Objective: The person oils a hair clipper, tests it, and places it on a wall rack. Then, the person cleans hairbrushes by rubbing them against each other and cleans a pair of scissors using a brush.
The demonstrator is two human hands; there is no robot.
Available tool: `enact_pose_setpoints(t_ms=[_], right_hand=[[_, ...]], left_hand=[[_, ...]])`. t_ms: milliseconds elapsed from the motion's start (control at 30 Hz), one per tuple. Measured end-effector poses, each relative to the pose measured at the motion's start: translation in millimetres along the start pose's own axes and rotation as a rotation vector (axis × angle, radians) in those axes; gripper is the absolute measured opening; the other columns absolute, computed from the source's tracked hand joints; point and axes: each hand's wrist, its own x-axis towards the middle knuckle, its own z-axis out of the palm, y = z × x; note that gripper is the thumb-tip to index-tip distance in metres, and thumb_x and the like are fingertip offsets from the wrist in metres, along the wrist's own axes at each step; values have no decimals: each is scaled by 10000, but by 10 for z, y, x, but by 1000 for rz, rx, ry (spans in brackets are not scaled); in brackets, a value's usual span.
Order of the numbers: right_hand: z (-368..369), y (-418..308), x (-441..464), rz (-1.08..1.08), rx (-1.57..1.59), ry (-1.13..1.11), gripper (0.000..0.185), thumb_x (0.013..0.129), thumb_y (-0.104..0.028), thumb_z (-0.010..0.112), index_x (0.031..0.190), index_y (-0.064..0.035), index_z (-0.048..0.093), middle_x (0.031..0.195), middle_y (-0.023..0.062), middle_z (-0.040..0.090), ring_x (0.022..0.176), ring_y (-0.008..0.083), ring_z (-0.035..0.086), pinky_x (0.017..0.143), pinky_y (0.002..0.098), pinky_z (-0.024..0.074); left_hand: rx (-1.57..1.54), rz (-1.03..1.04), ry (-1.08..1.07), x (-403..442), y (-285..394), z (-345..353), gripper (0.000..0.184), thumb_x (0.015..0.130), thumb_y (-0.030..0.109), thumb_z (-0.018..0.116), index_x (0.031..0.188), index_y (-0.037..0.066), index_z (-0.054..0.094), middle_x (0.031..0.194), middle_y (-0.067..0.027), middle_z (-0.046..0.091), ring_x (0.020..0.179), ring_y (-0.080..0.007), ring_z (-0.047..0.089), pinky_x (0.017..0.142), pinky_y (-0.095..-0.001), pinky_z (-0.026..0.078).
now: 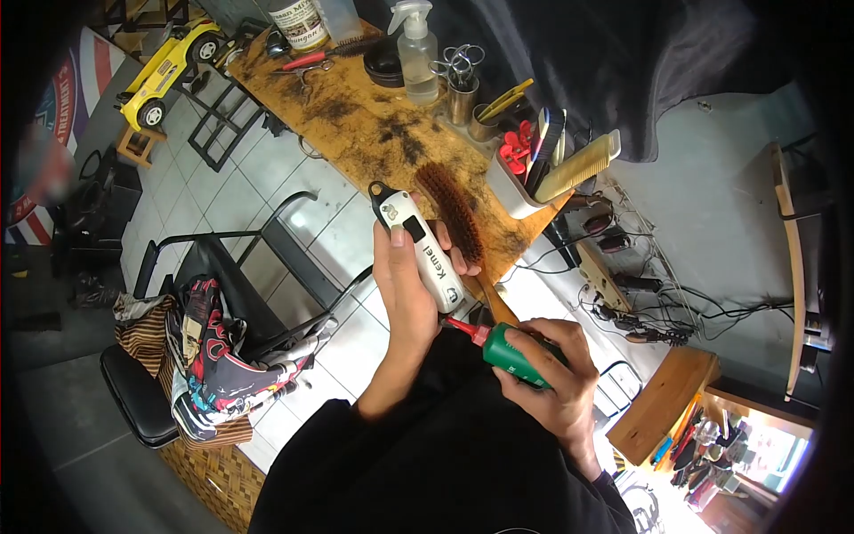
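Note:
My left hand [405,289] is closed around a white hair clipper [420,240] marked "Kemei", its thumb along the side and fingertips showing at the far edge. The clipper's black hanging loop points up and away. In my right hand [569,383] is a small green squeeze bottle [516,358] with a red nozzle [467,329]. The nozzle points at the clipper's near end; I cannot tell whether they touch. Just beyond the clipper is a brush [452,214] with brown bristles and a wooden handle, lying at the table's near edge.
The stained wooden table [365,133] bears a spray bottle [418,58], a metal cup of scissors [463,98] and a bin with combs [516,191]. At left stands a black chair [236,276] with a patterned cloth [227,365]. Cables [658,307] hang at right.

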Motion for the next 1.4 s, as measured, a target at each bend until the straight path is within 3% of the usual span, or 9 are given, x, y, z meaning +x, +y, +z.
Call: enact_pose_setpoints(t_ms=[200,400,467,533,700,933,1067,1333,1400], right_hand=[[-50,34,-3,73,-125,51,477,582,-37,812,1040,-91,690,1003,94,624,894,272,607,755,357,513],[-58,2,-59,135,158,95,486,574,-29,842,1010,-71,634,990,115,647,924,276,621,784,369,522],[-69,26,-92,128,204,27,527,580,-15,855,1018,-59,567,1014,136,638,941,268,624,805,369,521],[-5,52,-132,208,497,139,580,608,-21,855,1053,-51,485,1050,156,624,954,258,620,831,360,514],[-77,56,-96,239,604,161,867,602,-72,887,1208,-53,268,1045,205,611,956,268,626,857,384,515],[-124,162,-32,164,711,223,968,550,-167,931,1238,-46,261,1015,208,612,907,263,640,767,360,548],[-47,131,8,202,834,308,874,542,-206,936,1210,-26,402,1038,196,603,910,254,641,777,365,560],[75,75,135,190,783,312,863,617,-258,897,1278,3,408,1074,206,599,961,271,634,786,362,555],[118,92,179,309,732,392,828,677,-311,858,1281,22,399,1084,216,600,962,265,632,796,356,544]], left_hand=[[-54,-1,-25,-11,8,-3,482,1009,399,282,1327,43,346,825,-95,467,585,-188,519,573,-401,525],[-55,-48,-5,10,19,29,494,1005,430,314,1313,48,369,823,-83,469,588,-168,518,571,-386,523],[-100,-68,-1,28,19,15,492,1001,447,333,1294,56,389,827,-71,475,596,-157,513,570,-375,518],[-197,-217,-53,67,22,-25,487,997,464,340,1274,69,405,830,-56,479,606,-153,508,567,-363,510],[-337,-364,-109,80,-30,-77,435,1008,413,351,1238,48,407,831,-70,504,606,-162,544,572,-344,549],[-244,-549,-164,50,47,-30,448,999,432,371,1252,68,440,852,-62,501,614,-162,525,564,-357,535],[-238,-540,-196,37,15,-23,457,1003,435,367,1251,59,443,842,-67,505,619,-168,531,563,-354,535],[-234,-543,-202,44,-14,11,442,1002,429,368,1230,61,454,840,-67,510,616,-164,537,549,-356,531],[-210,-528,-162,81,-33,17,448,993,446,385,1221,68,463,846,-61,517,615,-160,537,554,-348,522]])
